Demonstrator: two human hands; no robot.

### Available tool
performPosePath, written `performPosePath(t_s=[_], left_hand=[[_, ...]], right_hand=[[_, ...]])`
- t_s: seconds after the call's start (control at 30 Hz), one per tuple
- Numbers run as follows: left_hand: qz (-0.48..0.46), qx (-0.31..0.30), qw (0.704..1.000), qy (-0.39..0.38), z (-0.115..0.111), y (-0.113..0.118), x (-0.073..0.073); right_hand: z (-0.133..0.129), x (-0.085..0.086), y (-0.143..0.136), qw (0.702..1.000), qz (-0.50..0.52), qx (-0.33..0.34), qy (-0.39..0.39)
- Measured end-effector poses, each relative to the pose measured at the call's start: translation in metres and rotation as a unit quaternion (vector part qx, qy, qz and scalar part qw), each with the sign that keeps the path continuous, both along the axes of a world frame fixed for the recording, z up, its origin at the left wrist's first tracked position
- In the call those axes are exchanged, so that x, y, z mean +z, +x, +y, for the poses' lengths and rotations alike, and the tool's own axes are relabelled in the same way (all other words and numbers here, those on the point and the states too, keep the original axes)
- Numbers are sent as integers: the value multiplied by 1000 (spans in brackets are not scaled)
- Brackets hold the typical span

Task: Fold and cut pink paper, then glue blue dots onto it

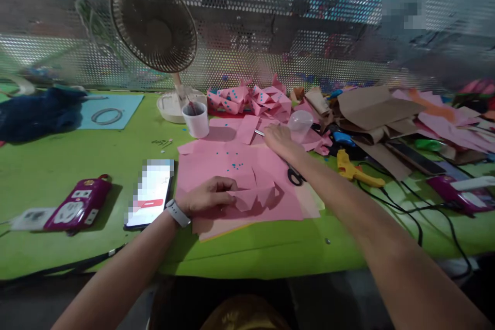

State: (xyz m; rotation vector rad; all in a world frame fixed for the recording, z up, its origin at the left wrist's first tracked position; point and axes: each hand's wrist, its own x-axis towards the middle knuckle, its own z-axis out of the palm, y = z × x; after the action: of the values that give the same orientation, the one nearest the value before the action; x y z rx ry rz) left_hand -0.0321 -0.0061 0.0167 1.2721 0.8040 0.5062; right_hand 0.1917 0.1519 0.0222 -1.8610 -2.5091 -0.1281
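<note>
My left hand (212,197), with a watch on its wrist, is closed on the edge of a folded pink paper (247,198) that has creased, upright points. Beneath it lies a stack of larger pink sheets (286,209) with several small blue dots. My right hand (277,136) reaches to the back of the stack, fingers curled downward. A thin silver tool (259,133) shows at its fingertips; its kind and the grip are partly hidden. Left of that hand is a pink paper strip (246,130). Black-handled scissors (295,176) lie partly under my right forearm.
Folded pink paper shapes (232,99) with blue dots sit at the back. A white cup (196,121) stands by a fan (154,26). A phone (151,196) and purple power strip (79,205) lie left. A yellow glue gun (358,170), cables and brown paper (377,108) are right.
</note>
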Motion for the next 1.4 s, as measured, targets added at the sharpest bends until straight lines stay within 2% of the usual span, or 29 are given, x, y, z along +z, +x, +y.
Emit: performPosePath(t_s=[0.1, 0.3, 0.43, 0.53, 0.63, 0.7, 0.77, 1.0, 1.07, 1.17, 1.23, 1.33, 1.37, 1.4], left_hand=[[8, -2, 1000, 13, 1, 0, -2], [14, -3, 999, 31, 0, 1, 2], [13, -6, 999, 40, 0, 0, 2], [12, -1, 999, 44, 0, -1, 1], [16, 4, 999, 40, 0, -1, 1], [16, 3, 999, 41, 0, -1, 2], [13, 5, 999, 42, -1, 0, 2], [9, 9, 1000, 21, -2, 0, 0], [3, 10, 1000, 10, -2, 0, 0], [0, 12, 1000, 6, -2, 1, 0], [1, 13, 1000, 9, -2, 1, 0], [6, 8, 1000, 17, -2, 1, 2], [7, 7, 1000, 19, -2, 1, 2], [8, 6, 1000, 20, -2, 1, 2]], right_hand=[[-2, 19, 5, 1000, 1, -1, -8], [-20, 64, 39, 998, 59, -9, 19], [-40, 78, 57, 991, 134, -10, 28], [-56, 86, 65, 979, 204, -12, 5], [-67, 91, 67, 976, 215, -28, -13], [-69, 89, 64, 981, 190, -26, -6], [-67, 78, 57, 985, 171, -17, 4], [-56, 22, 34, 978, 202, -46, -31], [-57, 14, 32, 974, 218, -37, -47], [-61, 12, 31, 963, 260, -23, -69], [-66, 14, 28, 930, 352, -23, -107], [-75, 17, 26, 834, 511, -49, -201], [-79, 18, 26, 809, 534, -64, -237], [-82, 20, 26, 796, 535, -77, -274]])
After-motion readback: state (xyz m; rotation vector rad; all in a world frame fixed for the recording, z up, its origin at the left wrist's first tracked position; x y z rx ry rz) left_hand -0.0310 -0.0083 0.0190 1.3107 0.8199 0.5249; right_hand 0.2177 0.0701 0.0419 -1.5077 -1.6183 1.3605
